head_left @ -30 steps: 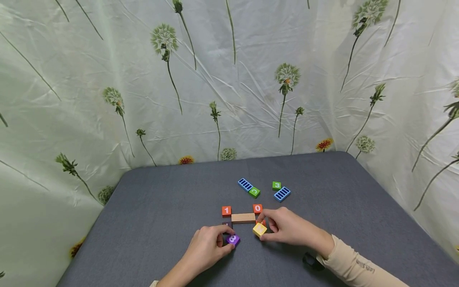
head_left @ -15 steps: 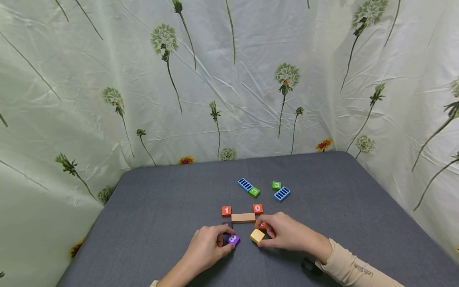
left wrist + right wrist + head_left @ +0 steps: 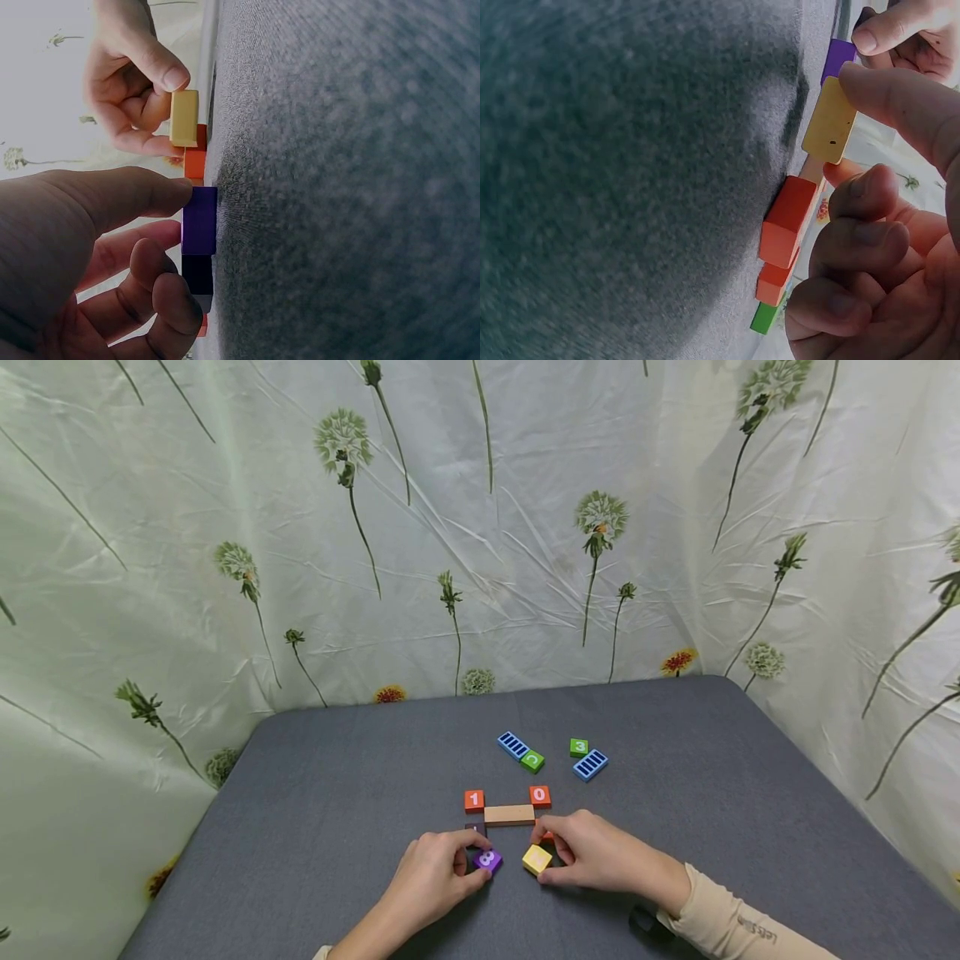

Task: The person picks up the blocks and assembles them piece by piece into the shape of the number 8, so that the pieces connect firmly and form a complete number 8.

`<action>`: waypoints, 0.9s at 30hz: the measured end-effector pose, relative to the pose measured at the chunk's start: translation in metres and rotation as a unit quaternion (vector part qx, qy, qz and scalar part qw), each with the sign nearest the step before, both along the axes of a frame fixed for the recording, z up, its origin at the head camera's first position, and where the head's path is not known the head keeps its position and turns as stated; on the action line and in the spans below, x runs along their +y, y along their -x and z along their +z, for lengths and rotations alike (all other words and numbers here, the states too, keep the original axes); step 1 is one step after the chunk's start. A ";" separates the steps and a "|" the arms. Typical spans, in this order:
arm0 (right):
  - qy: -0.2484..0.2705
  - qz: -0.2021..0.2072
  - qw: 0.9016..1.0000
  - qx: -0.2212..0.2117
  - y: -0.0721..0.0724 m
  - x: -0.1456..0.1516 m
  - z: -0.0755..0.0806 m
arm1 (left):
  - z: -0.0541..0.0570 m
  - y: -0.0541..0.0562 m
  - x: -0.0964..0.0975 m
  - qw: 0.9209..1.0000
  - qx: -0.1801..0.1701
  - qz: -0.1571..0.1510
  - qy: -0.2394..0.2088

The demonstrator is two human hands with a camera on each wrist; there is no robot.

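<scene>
Apparently mid-placement, my right hand pinches a yellow block, left hand a purple one; gentle lowering seems needed.

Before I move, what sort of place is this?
Likely a screened-off tabletop play area: a dandelion-print sheet hangs behind a gray table bearing a purple 8 block and red 1 block.

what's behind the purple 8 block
A dark block lies behind the purple 8 block, with the orange-red 1 block farther back. The left hand covers part of the dark block; its marking is unreadable.
</scene>
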State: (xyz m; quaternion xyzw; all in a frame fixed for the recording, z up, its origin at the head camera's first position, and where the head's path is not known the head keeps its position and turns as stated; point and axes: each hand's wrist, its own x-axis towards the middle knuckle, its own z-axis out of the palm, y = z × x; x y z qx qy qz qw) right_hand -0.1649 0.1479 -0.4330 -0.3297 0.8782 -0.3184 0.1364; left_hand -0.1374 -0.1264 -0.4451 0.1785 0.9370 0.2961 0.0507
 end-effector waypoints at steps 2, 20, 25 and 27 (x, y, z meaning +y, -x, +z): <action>-0.002 -0.001 1.000 -0.006 0.000 -0.001 0.000 | 0.000 0.000 0.000 1.000 0.002 0.000 0.000; -0.005 -0.003 1.000 0.018 -0.003 -0.003 -0.009 | -0.001 0.000 0.001 1.000 0.014 -0.003 0.002; -0.008 -0.006 1.000 0.015 -0.004 -0.004 -0.008 | -0.001 0.000 0.000 1.000 0.013 -0.003 -0.002; -0.011 -0.009 1.000 0.010 -0.004 -0.004 -0.007 | -0.001 -0.001 0.000 1.000 0.011 -0.003 -0.005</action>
